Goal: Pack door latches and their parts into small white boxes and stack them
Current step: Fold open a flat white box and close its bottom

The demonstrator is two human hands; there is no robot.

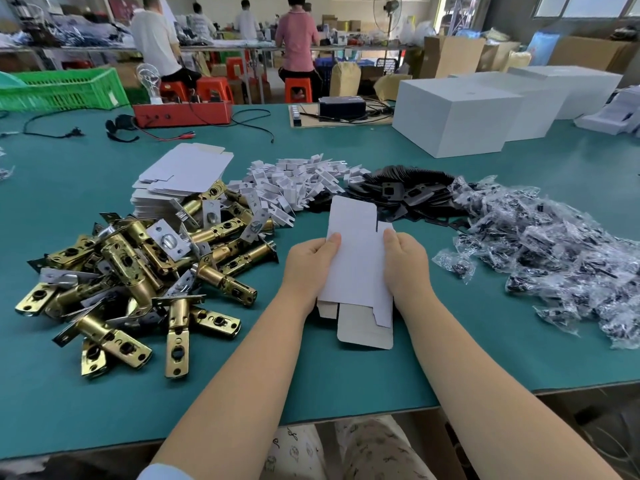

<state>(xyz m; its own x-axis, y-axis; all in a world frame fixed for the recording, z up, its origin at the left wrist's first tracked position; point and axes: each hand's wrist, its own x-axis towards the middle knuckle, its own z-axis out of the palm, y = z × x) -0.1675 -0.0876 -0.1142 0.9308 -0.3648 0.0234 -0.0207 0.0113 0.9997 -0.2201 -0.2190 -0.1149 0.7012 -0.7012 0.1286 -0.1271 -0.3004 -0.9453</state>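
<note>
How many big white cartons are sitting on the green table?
3 big white cardboard cartons, in a row at the far right: nearest, middle, farthest. Others may be hidden behind.

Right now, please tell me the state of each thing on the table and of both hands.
flat box blank: unfolded, held up by both hands
left hand: grips the blank's left edge
right hand: grips the blank's right edge
stack of blanks: flat, piled
door latches: loose heap, unpacked
white plastic parts: loose heap
black plates: loose heap
screw bags: loose heap
large white boxes: closed
</note>
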